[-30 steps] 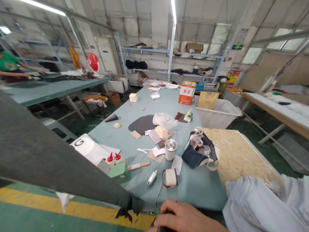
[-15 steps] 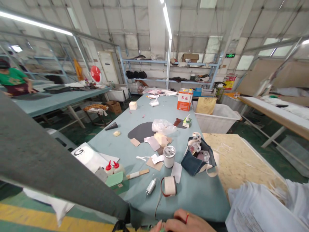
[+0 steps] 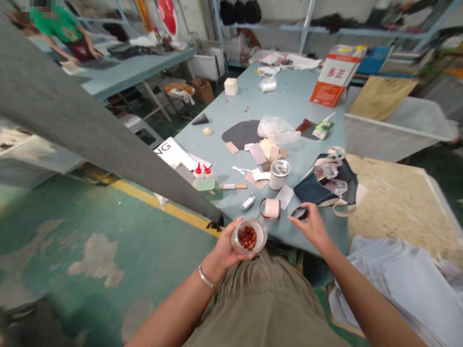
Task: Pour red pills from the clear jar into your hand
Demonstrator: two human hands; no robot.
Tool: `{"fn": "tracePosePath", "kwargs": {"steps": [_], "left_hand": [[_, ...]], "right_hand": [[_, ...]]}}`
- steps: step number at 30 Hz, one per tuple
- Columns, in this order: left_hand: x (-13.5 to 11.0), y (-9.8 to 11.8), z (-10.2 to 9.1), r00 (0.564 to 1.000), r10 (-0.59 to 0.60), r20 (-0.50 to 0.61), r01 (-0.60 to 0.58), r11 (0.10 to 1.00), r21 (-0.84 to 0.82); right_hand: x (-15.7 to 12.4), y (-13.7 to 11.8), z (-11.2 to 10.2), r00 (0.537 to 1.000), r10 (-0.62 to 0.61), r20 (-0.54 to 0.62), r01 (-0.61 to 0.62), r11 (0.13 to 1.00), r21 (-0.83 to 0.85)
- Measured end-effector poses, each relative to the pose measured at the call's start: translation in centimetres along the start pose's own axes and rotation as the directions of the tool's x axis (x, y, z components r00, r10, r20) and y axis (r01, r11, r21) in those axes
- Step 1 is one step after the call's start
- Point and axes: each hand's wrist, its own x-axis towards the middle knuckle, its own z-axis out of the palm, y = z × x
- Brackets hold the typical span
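Left hand [image 3: 224, 246] up just off the near edge of the worktop [image 3: 300, 96], grip clamped round one clear cup [image 3: 249, 236], mouth tilted up toward the camera. Inside, a small heap of reddish-brown pieces [image 3: 248, 237], too small and bunched for an exact count from this view. Right hand [image 3: 311, 227] alongside, well clear of the cup, grip closed between thumb and fingers on one dark round disc [image 3: 299, 212], quite possibly the cup's lid. State of play: cup open, disc off it, pieces all inside, no loose ones in sight near the hands. Around the hands, on the worktop: two red-capped glue bottles [image 3: 201, 173], one steel tumbler [image 3: 279, 174], one roll of pale tape [image 3: 271, 208], one navy tote bag [image 3: 318, 185], and one orange-and-white carton [image 3: 337, 74], tilted at the far end. Off at another table, one person in a green top [image 3: 54, 19].
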Motion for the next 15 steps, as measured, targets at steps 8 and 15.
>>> {"fn": "tracePosePath", "kwargs": {"steps": [8,15], "left_hand": [[-1.3,1.2,4.9,0.979,0.199,0.051,-0.199,0.98,0.011],[-1.9,1.5,8.0,0.963,0.271,-0.002,-0.259,0.922,0.287]], "right_hand": [[-2.7,14.7,4.9,0.974,0.161,-0.158,-0.188,0.966,-0.178],[-3.5,7.2,3.4,0.922,0.337,-0.192,-0.307,0.936,0.172]]}}
